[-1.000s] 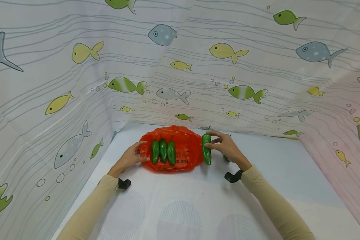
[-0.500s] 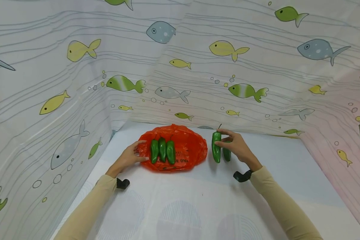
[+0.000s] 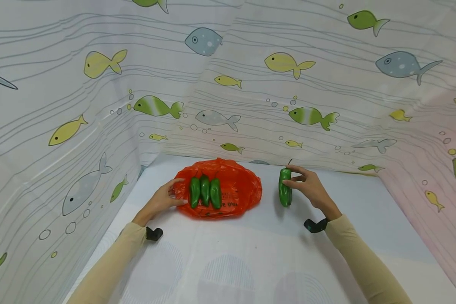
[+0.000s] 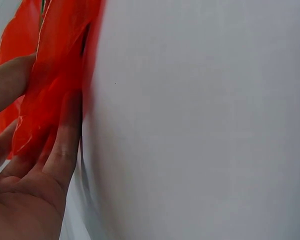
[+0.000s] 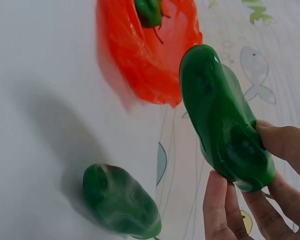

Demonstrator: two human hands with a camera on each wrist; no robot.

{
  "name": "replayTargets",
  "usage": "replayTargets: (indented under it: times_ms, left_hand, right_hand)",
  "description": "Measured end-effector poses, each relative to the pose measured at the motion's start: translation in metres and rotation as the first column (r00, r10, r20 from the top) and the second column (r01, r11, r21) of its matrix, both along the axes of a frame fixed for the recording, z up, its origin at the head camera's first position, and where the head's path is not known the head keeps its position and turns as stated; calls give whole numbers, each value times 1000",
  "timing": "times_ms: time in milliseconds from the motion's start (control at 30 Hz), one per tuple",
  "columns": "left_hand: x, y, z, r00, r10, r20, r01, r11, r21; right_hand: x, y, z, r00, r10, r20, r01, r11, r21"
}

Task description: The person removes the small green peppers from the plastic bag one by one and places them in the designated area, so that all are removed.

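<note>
My right hand [image 3: 308, 185] pinches a shiny green pepper [image 3: 284, 190] by its stem end, tip downward. In the right wrist view this pepper [image 5: 217, 110] is off the table, above a second green pepper [image 5: 120, 200] lying on the surface. From the head, the held pepper hides nearly all of that second one. My left hand [image 3: 163, 199] holds the left edge of a red plastic bag [image 3: 247, 185]; in the left wrist view, fingers [image 4: 62, 155] show partly through the film. Three green peppers [image 3: 205, 190] lie side by side in the bag's left half.
A white table [image 3: 228, 245] with faint circle patterns spreads in front of the bag. Fish-printed sheets [image 3: 251, 93] rise at the back and both sides. A black wrist mount [image 3: 315, 225] sits under the right wrist, another [image 3: 154, 233] under the left.
My right hand has carried its pepper rightward, from the bag's right edge to in front of the loose pepper on the table. The left hand stays at the bag's edge.
</note>
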State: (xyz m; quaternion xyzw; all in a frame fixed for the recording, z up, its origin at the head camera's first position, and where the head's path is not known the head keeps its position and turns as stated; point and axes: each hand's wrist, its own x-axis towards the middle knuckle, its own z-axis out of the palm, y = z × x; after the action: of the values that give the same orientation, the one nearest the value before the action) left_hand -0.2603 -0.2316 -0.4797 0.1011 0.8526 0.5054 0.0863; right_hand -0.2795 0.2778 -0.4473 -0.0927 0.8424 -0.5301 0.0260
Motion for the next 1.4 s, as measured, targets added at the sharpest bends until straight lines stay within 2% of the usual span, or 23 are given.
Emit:
replayTargets:
  times_ms: [167,300,600,967,1400]
  left_hand:
    - [-11,-9,-21,1000,24,3,-24,1000,1]
    - [-15,-13,-28,1000,14,-10,-14,1000,11]
    - [-17,-14,-28,1000,26,2,-26,999,-20]
    - [-20,-14,-28,1000,3,-6,-3,999,-39]
    - [-21,-11,-31,1000,3,-14,-4,999,-39]
  right_hand:
    - [0,7,-4,1000,-14,7,14,1000,-3]
    - [0,13,-7,1000,-16,11,16,1000,-14]
    - [1,27,-13,999,-38,15,38,999,14]
    - [2,44,-26,995,-91,43,88,995,52]
    - [-7,58,-38,991,-95,89,91,995,47]
